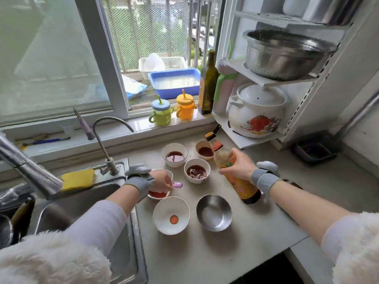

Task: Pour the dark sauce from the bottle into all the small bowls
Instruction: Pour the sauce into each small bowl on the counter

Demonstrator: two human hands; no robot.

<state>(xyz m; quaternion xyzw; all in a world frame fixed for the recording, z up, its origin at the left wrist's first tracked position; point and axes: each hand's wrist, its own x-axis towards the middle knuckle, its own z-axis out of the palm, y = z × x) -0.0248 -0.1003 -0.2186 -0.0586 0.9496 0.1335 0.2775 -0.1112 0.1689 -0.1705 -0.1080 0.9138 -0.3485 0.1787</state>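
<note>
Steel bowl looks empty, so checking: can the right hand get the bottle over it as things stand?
Probably yes. The right hand grips the sauce bottle just beside the steel bowl, and the counter between them appears bare; nothing covers the bowl.

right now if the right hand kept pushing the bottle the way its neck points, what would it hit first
Probably the white shelf rack. The right hand holds the sauce bottle tilted, open cap aimed up and away past the far bowl. The rack's lower edge lies just beyond the cap, though depth is hard to judge.
</note>
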